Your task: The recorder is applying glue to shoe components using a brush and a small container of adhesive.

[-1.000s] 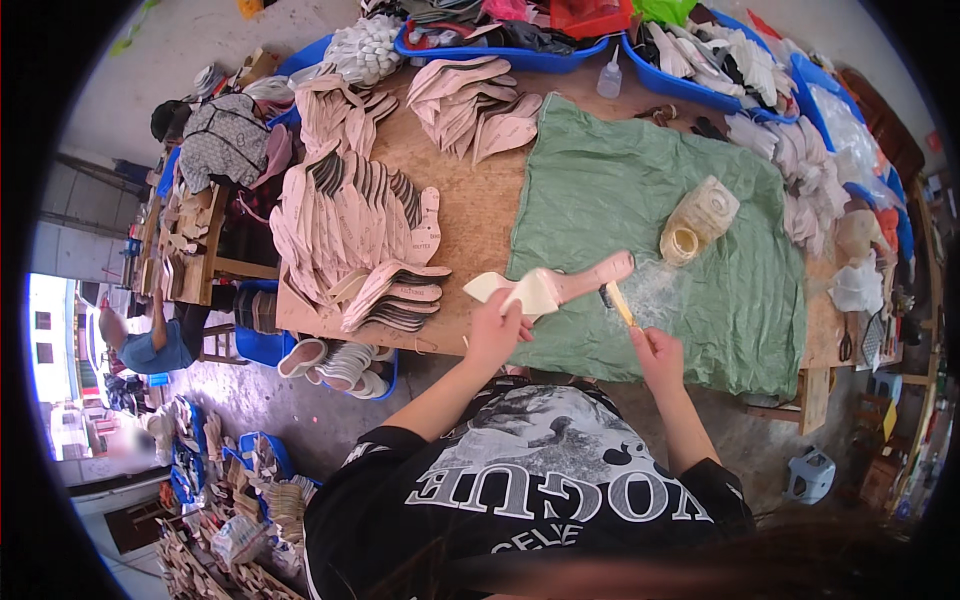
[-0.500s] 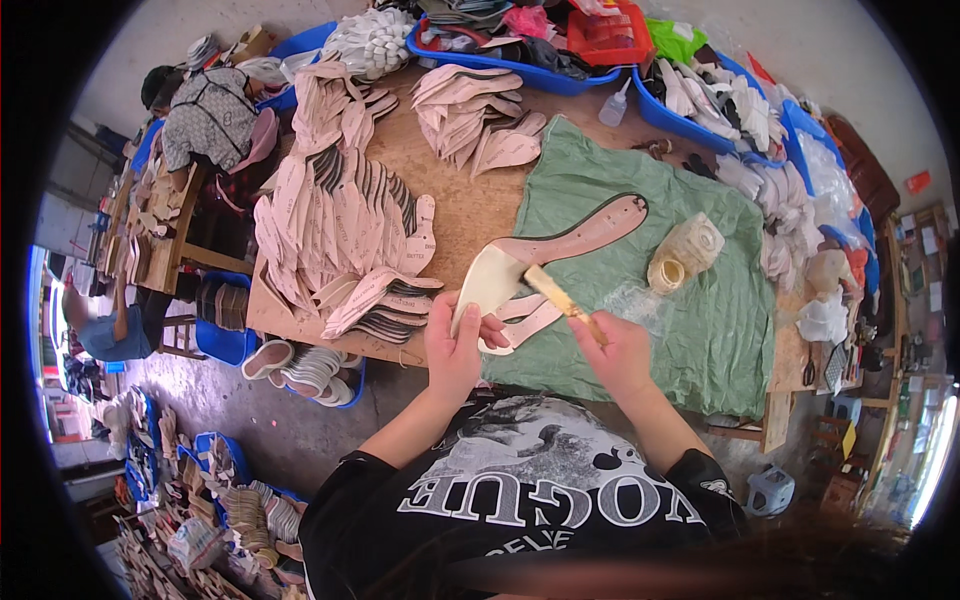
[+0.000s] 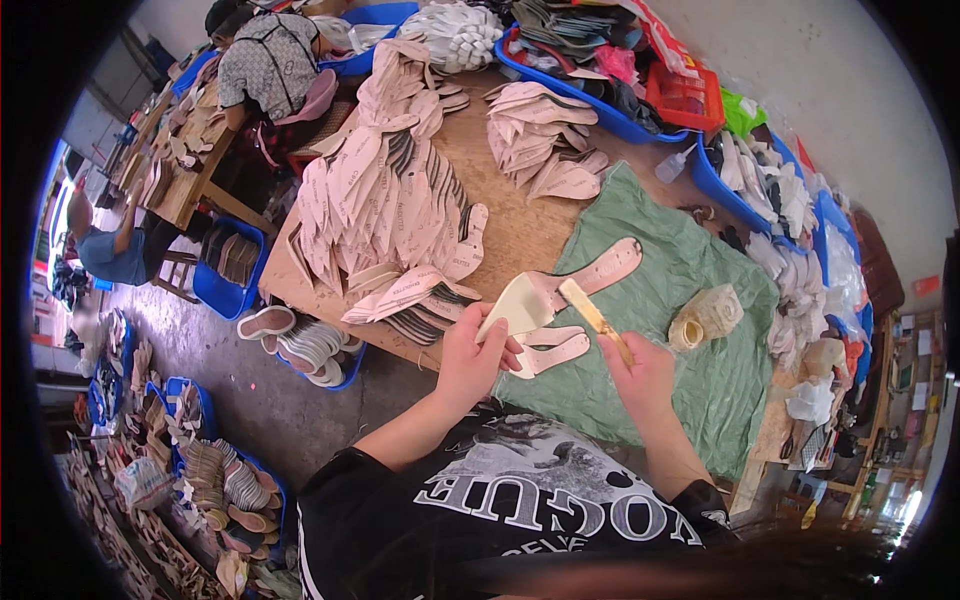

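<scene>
My left hand point(image 3: 478, 352) grips a shoe insole by its broad front end, thumb on top. This front is covered by a smooth cream layer point(image 3: 522, 306); the narrower pink heel part point(image 3: 606, 268) with a dark edge points away to the right. In my right hand point(image 3: 642, 372) is a flat brush point(image 3: 597, 320) with a pale wooden handle, its tip beside the middle of the insole; whether they touch I cannot tell. Another pink insole point(image 3: 557, 353) lies below on the green sheet point(image 3: 665, 245). A cloudy, yellowish plastic jar point(image 3: 708, 316) lies to the right, its mouth facing me.
Piled pink insoles point(image 3: 385, 205) cover the left of the wooden table point(image 3: 510, 235), with another pile point(image 3: 540, 140) behind. Blue tubs point(image 3: 590, 95) of shoe parts and a squeeze bottle point(image 3: 675, 163) line the far side. A person point(image 3: 270, 65) bends over a bench at far left.
The view has turned, so the table sits tilted and farther right. The brush tip has shifted from the cream part's edge toward the pink part. Both hands keep their holds.
</scene>
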Available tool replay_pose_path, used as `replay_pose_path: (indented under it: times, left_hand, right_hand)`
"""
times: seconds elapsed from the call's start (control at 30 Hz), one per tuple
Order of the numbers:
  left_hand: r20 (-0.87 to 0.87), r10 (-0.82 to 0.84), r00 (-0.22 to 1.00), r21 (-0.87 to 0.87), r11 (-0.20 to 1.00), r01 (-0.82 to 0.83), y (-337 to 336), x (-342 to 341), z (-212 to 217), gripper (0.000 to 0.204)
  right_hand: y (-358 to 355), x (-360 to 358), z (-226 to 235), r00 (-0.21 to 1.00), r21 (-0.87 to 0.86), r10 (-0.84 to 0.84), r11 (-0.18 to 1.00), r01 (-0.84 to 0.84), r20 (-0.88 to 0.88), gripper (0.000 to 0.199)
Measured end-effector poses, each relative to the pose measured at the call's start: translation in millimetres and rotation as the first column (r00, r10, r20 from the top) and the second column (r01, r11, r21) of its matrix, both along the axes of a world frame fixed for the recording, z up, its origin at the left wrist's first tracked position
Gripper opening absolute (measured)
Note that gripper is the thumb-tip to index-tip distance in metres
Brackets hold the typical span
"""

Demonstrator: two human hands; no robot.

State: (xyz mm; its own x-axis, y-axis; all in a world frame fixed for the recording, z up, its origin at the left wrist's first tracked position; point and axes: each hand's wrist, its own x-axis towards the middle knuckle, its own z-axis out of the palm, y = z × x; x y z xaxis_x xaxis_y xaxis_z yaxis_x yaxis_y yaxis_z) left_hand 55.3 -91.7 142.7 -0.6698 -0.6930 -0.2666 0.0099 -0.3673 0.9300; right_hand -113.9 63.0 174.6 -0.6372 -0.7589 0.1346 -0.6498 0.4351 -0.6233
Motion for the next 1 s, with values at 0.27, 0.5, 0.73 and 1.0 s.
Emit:
replay_pose_path:
  times: [0.27, 0.5, 0.73, 1.0]
  left_hand:
    - [0.062, -0.008, 0.998, -0.262, 0.965, 0.024, -3, 5, 2, 0.016]
    - [0.069, -0.005, 0.998, -0.302, 0.953, 0.025, -13, 11, -1, 0.016]
    - [0.104, 0.044, 0.994, -0.471, 0.882, 0.010, -42, 24, -15, 0.015]
    - [0.273, 0.499, 0.823, -0.913, 0.403, 0.058, -132, 103, -78, 0.014]
  right_hand:
    - [-37, 1, -11, 0.957, 0.087, 0.081, 0.994, -0.059, -0.278, 0.038]
    - [-49, 5, -13, 0.964, 0.111, 0.137, 0.987, -0.115, -0.228, 0.036]
    - [-49, -14, -23, 0.977, 0.108, 0.008, 0.994, 0.015, -0.215, 0.036]
    - [-4, -29, -48, 0.997, -0.051, -0.080, 0.996, 0.079, -0.012, 0.039]
